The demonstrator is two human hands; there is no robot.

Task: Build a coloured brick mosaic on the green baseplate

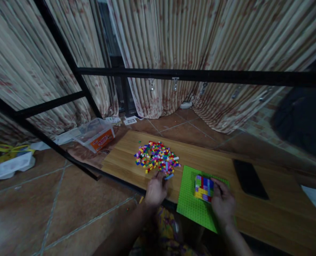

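My left hand [156, 189] is closed, with a light-blue toy brick [169, 176] between its fingertips. It is close to the near edge of a pile of small multicoloured toy bricks [158, 156]. To its right lies a green studded baseplate [187, 199], reaching over the table's near edge. On the plate is a block of joined bricks [204, 188] in yellow, red, blue, purple and green. My right hand [223, 203] is curled with its fingers at the right side of that block, gripping its edge. Its fingertips are partly hidden.
The wooden table [278, 213] carries a dark flat phone or tablet [250, 179] to the right. A clear plastic box [95, 134] with an orange label stands beyond the table's left end. A black metal frame [147, 73] runs across, before striped curtains [174, 39].
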